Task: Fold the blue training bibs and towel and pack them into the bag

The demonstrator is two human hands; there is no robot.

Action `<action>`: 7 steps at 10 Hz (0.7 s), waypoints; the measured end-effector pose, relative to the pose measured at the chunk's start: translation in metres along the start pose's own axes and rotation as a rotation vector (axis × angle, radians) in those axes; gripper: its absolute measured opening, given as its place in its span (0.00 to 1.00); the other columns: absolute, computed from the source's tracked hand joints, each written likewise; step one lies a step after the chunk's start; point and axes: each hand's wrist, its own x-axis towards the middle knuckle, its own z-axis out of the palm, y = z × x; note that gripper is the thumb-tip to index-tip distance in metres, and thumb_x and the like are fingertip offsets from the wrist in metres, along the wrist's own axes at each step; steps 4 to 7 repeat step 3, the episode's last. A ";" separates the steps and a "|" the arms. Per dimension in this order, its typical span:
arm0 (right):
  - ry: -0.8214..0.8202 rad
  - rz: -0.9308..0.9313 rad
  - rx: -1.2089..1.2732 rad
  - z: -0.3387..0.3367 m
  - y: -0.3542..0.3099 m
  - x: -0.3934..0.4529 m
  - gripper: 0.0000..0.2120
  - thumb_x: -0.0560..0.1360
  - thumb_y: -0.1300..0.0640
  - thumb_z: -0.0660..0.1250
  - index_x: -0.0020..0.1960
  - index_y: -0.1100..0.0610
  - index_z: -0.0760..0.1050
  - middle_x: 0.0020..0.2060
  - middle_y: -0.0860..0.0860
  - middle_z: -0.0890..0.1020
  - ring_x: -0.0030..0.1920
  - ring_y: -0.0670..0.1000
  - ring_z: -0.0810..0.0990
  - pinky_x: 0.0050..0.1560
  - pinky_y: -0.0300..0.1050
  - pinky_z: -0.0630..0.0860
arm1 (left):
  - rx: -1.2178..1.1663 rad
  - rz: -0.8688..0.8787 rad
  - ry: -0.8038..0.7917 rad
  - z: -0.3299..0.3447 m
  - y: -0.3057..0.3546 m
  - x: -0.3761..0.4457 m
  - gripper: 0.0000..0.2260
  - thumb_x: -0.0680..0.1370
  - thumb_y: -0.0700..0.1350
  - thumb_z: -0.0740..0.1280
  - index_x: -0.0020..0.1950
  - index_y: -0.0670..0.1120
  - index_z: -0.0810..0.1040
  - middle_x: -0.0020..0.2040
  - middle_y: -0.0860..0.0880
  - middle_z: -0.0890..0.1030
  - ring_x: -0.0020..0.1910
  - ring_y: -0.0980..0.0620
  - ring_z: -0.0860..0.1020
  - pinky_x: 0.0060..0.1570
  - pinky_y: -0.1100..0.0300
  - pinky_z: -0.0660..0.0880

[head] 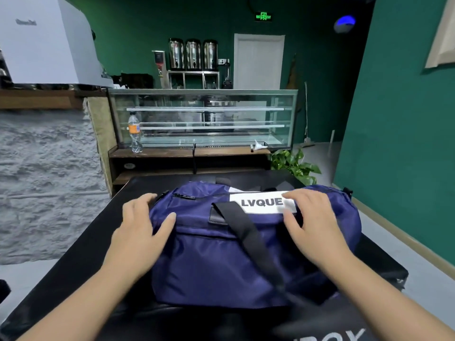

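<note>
Blue bag (221, 254): centre of black desk (81, 257), strap (248, 237) draped over front. My left hand (140, 232) flat on bag's left end; my right hand (312, 225) fingers spread, resting on white label (261, 203).

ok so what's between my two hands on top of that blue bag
In the head view, the black webbing strap crosses the navy nylon duffel bag between left hand and right hand.

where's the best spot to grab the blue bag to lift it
Probably the black strap: it lies loose and diagonal across the top of the blue bag, between both hands. Come from above and hook fingers under it near the stitched end.
</note>
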 end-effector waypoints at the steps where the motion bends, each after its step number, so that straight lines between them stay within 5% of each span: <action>1: -0.173 0.007 -0.181 0.009 0.015 0.017 0.26 0.74 0.40 0.50 0.66 0.48 0.73 0.68 0.47 0.72 0.71 0.53 0.65 0.69 0.53 0.59 | 0.124 0.137 0.043 0.005 0.000 0.018 0.22 0.77 0.59 0.61 0.71 0.57 0.66 0.71 0.49 0.63 0.69 0.44 0.66 0.65 0.44 0.64; 2: -0.389 0.071 -0.203 0.028 0.032 0.016 0.24 0.77 0.38 0.49 0.73 0.38 0.61 0.75 0.40 0.58 0.76 0.47 0.53 0.73 0.57 0.51 | 0.098 0.246 -0.058 0.017 -0.014 0.043 0.16 0.76 0.64 0.54 0.63 0.68 0.72 0.71 0.59 0.65 0.71 0.49 0.65 0.67 0.48 0.64; 3: -0.395 -0.003 -0.134 0.066 0.029 0.005 0.24 0.62 0.34 0.62 0.57 0.38 0.75 0.55 0.41 0.82 0.54 0.51 0.82 0.47 0.57 0.77 | -0.020 0.332 -0.070 0.041 -0.039 0.048 0.12 0.71 0.59 0.58 0.52 0.71 0.74 0.64 0.66 0.69 0.61 0.54 0.74 0.62 0.60 0.65; 7: -0.395 -0.003 -0.134 0.066 0.029 0.005 0.24 0.62 0.34 0.62 0.57 0.38 0.75 0.55 0.41 0.82 0.54 0.51 0.82 0.47 0.57 0.77 | -0.020 0.332 -0.070 0.041 -0.039 0.048 0.12 0.71 0.59 0.58 0.52 0.71 0.74 0.64 0.66 0.69 0.61 0.54 0.74 0.62 0.60 0.65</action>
